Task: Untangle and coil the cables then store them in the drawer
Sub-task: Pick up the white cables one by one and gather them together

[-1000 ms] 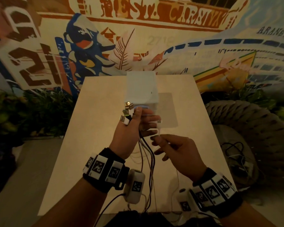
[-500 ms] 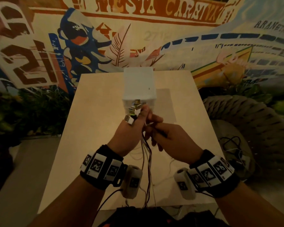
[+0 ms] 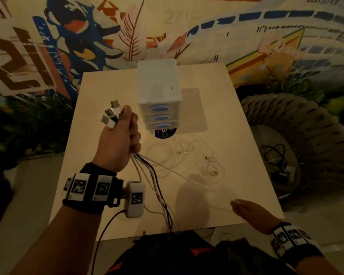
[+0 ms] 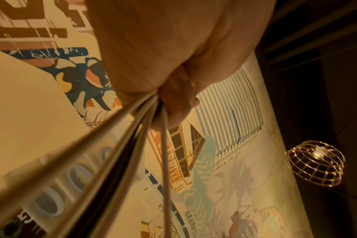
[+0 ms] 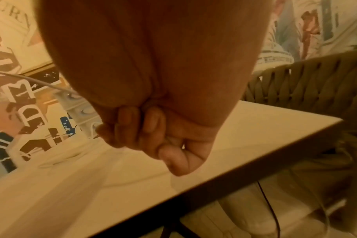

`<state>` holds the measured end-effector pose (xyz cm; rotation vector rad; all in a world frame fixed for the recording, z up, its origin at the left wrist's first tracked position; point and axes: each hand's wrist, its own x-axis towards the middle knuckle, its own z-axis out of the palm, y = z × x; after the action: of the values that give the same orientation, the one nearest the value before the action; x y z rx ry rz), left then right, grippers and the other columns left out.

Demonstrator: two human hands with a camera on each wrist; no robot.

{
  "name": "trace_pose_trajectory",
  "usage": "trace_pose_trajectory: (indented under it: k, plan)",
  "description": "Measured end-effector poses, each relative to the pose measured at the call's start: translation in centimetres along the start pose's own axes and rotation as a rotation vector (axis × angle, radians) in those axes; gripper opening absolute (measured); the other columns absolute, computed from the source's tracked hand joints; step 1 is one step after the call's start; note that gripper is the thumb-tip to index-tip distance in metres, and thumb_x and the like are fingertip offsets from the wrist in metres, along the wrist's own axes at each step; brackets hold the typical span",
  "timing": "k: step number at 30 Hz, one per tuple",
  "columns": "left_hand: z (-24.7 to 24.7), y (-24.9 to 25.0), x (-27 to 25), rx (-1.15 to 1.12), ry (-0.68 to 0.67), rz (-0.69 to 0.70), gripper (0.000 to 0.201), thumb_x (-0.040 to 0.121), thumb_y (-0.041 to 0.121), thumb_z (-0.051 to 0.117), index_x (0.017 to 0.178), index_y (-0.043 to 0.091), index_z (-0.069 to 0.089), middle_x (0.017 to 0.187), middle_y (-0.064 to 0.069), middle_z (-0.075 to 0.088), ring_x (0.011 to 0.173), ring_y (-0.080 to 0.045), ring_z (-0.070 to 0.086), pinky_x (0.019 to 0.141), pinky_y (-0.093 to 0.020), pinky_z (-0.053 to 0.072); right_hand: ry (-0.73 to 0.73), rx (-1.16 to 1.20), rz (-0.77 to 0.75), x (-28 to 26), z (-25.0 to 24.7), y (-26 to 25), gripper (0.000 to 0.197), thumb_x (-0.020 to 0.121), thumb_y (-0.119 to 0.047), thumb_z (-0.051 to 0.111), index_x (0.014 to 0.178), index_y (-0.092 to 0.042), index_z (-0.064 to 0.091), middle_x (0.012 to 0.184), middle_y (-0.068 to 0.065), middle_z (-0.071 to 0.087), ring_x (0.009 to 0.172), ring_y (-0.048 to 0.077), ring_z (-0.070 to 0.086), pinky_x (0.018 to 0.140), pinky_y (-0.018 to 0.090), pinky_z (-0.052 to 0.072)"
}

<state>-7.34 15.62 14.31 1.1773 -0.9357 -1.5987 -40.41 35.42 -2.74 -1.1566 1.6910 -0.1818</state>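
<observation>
A bundle of thin USB cables [image 3: 147, 171] hangs from the left hand [image 3: 117, 143], which is raised above the table [image 3: 99, 155] with its fingers curled tight round the strands just behind the plugs; three metal USB plugs [image 3: 111, 114] stick up out of the fist, and the white and dark strands fall from its underside toward the table's near edge. One thin white cable [image 3: 183, 175] runs out from that fist in a straight, taut line across to the right hand [image 3: 250, 211], low at the near right edge of the table. From the wrist camera its fingers [image 5: 151, 124] are folded into the palm and the line disappears behind them, so it appears to pinch the strand, though the contact itself is hidden. More white cable [image 3: 189, 153] lies in loose loops on the tabletop between the hands and the small white drawer unit [image 3: 159, 102], whose three blue-handled drawers are all closed. These cords look light, limp and smooth, likely to slip through a loose pinch and to snag on each other at the plugs, so the best hold is probably at the stiff plug ends, drawing one strand out along its length. A woven chair [image 3: 306, 126] stands to the right of the table.
</observation>
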Motion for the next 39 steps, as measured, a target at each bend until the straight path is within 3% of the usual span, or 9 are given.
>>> trace_pose_trajectory:
  k: [3,7,11,15,21,25,28,32,39]
  plan:
    - [1.2,-0.9,-0.4,0.04,-0.077,-0.018,0.037,0.109,0.038,0.037,0.079,0.019,0.047,0.055,0.008,0.029,0.043,-0.008,0.016,0.042,-0.018,0.019,-0.11,-0.029,0.128,-1.2,1.1,1.8,0.05,0.106,-0.037,0.042,0.12,0.006,0.062,0.12,0.026,0.064,0.114,0.038,0.059,0.092,0.026,0.048]
    - [3.0,-1.8,-0.9,0.083,-0.17,-0.054,0.038,0.109,0.037,0.037,0.08,0.017,0.049,0.056,0.005,0.027,0.042,-0.008,0.017,0.043,-0.019,0.017,-0.296,-0.11,0.177,-1.4,2.7,3.5,0.058,0.084,-0.081,0.043,0.087,-0.031,0.071,0.093,0.001,0.071,0.095,0.027,0.067,0.086,0.03,0.054]
    - [3.6,-2.6,-1.0,0.121,-0.211,-0.089,0.039,0.108,0.038,0.037,0.079,0.016,0.05,0.058,0.003,0.023,0.043,-0.009,0.016,0.045,-0.021,0.016,-0.388,-0.243,0.111,-1.9,1.7,1.5,0.057,0.072,-0.079,0.065,0.111,-0.037,0.072,0.111,-0.017,0.066,0.103,0.007,0.063,0.091,0.019,0.048]
    - [3.1,-2.6,-0.9,0.136,-0.196,-0.109,0.038,0.107,0.039,0.037,0.078,0.019,0.049,0.057,0.005,0.025,0.043,-0.009,0.016,0.046,-0.025,0.013,-0.275,-0.305,0.102,-0.8,-2.9,-0.7,0.035,0.067,-0.078,0.071,0.074,-0.044,0.074,0.081,-0.022,0.071,0.082,-0.004,0.064,0.082,0.017,0.049]
    - [1.4,-3.1,-1.0,0.107,-0.132,-0.128,0.038,0.107,0.039,0.04,0.076,0.019,0.048,0.055,0.006,0.027,0.043,-0.009,0.018,0.044,-0.024,0.015,0.136,-0.164,-0.182,4.4,-6.4,-8.2,0.013,0.095,-0.038,0.065,0.094,-0.028,0.073,0.082,-0.009,0.074,0.067,0.002,0.07,0.07,0.021,0.054]
    - [0.1,-3.7,-0.9,0.095,-0.093,-0.141,0.038,0.106,0.04,0.042,0.075,0.019,0.05,0.057,0.005,0.026,0.045,-0.01,0.017,0.044,-0.023,0.016,0.153,-0.109,-0.152,10.8,-4.5,-13.0,0.023,0.101,-0.03,0.053,0.107,-0.017,0.07,0.092,0.0,0.075,0.066,0.013,0.072,0.062,0.026,0.056]
    - [-0.9,-4.3,-0.7,0.083,-0.064,-0.153,0.036,0.105,0.04,0.044,0.076,0.019,0.051,0.057,0.005,0.026,0.046,-0.01,0.017,0.046,-0.025,0.015,0.145,-0.195,-0.096,14.8,-2.3,-14.9,0.023,0.099,-0.027,0.049,0.118,-0.024,0.062,0.11,0.008,0.071,0.081,0.024,0.073,0.073,0.035,0.06]
    - [-2.3,-4.8,-0.6,0.066,-0.03,-0.182,0.037,0.104,0.041,0.045,0.073,0.02,0.051,0.058,0.005,0.026,0.045,-0.01,0.019,0.043,-0.021,0.019,0.181,-0.451,-0.093,17.9,-0.6,-15.2,0.035,0.094,-0.028,0.056,0.128,-0.027,0.055,0.132,0.007,0.06,0.117,0.032,0.059,0.094,0.037,0.047]
    - [-3.9,-5.4,-0.3,0.06,-0.004,-0.218,0.037,0.103,0.04,0.044,0.073,0.02,0.05,0.059,0.004,0.025,0.046,-0.01,0.019,0.043,-0.021,0.02,0.231,-0.549,-0.159,18.2,-0.8,-14.7,0.019,0.101,-0.027,0.05,0.113,-0.019,0.062,0.115,0.008,0.067,0.104,0.032,0.062,0.081,0.034,0.044]
